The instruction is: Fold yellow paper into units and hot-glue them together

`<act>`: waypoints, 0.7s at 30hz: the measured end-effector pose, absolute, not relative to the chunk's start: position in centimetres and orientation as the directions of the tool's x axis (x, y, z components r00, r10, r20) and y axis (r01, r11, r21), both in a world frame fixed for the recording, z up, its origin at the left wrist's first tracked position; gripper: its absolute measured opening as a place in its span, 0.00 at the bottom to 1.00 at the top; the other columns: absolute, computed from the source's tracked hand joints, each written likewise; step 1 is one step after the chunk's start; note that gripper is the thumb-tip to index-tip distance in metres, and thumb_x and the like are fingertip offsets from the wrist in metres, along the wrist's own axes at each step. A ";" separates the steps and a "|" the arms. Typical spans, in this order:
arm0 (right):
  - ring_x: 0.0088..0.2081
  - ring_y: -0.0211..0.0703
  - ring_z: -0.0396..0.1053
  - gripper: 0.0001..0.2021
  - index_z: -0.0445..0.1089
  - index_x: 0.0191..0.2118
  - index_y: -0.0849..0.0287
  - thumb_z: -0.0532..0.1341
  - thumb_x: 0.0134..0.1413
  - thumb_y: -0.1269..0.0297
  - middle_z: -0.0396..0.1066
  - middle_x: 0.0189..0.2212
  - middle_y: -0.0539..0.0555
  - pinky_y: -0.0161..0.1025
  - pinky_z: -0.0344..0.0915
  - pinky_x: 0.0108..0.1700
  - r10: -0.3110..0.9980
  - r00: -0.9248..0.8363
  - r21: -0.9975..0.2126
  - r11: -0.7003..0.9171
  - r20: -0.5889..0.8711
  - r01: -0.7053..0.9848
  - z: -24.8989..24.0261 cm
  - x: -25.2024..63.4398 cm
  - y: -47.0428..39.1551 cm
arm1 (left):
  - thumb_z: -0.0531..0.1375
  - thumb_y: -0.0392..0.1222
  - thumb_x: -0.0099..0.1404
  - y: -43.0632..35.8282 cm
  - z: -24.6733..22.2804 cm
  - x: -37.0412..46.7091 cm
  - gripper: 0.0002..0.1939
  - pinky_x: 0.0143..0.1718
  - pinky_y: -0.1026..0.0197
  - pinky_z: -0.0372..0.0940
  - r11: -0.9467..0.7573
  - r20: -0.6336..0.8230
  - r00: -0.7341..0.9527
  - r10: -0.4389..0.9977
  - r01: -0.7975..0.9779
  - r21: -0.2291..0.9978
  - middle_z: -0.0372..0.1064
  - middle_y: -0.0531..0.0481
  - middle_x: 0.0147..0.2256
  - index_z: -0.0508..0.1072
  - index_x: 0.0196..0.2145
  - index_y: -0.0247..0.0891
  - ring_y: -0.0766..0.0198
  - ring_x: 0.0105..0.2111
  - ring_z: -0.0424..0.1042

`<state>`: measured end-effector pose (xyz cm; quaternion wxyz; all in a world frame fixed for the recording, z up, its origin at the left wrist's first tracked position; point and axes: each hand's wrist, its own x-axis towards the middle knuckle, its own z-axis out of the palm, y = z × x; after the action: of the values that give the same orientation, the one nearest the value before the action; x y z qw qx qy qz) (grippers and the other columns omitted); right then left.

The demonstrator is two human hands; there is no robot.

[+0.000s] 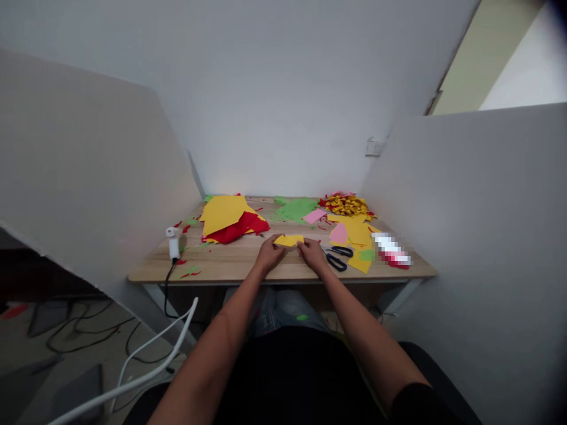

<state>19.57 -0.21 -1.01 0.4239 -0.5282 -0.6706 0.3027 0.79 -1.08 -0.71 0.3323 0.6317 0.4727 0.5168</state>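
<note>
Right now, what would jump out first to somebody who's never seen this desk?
Probably the bright yellow sheets at the left of the desk, with red material poking out beneath them. Next, the heap of small yellow and red pieces at the back right. Then the yellow piece between the left hand and right hand, near the front edge.

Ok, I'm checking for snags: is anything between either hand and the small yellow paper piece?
Nothing visible: the left hand and the right hand hold the yellow piece at its two ends. The dark-handled scissors lie beside the right hand, not between it and the piece.
</note>
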 end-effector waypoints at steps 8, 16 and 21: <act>0.39 0.42 0.74 0.15 0.71 0.48 0.62 0.60 0.66 0.55 0.73 0.42 0.54 0.43 0.74 0.41 0.969 -0.123 -0.851 0.249 0.216 0.462 -1.5 19.6 0.6 | 0.62 0.44 0.68 -2.1 -0.5 0.9 0.18 0.47 0.50 0.72 -0.333 0.342 0.003 0.940 0.238 0.912 0.72 0.43 0.50 0.71 0.53 0.35 0.58 0.45 0.74; 0.40 0.42 0.74 0.15 0.71 0.49 0.62 0.61 0.66 0.55 0.73 0.43 0.54 0.44 0.74 0.42 0.973 -0.102 -0.862 0.231 0.207 0.452 -1.8 19.5 0.7 | 0.62 0.45 0.69 -2.4 -0.2 0.5 0.18 0.46 0.50 0.72 -0.344 0.350 0.011 0.937 0.223 0.912 0.72 0.43 0.49 0.71 0.52 0.35 0.58 0.45 0.74; 0.39 0.41 0.73 0.15 0.71 0.48 0.62 0.61 0.66 0.56 0.73 0.42 0.54 0.43 0.74 0.41 0.971 -0.089 -0.857 0.238 0.222 0.457 -1.4 19.4 0.3 | 0.61 0.46 0.69 -2.2 -0.3 0.4 0.18 0.46 0.50 0.72 -0.344 0.344 0.038 0.938 0.204 0.917 0.72 0.43 0.49 0.71 0.52 0.35 0.58 0.44 0.74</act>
<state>19.39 0.35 -1.40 0.4135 -0.5334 -0.6693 0.3106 0.44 -2.21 -0.27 0.3499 0.6299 0.4533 0.5247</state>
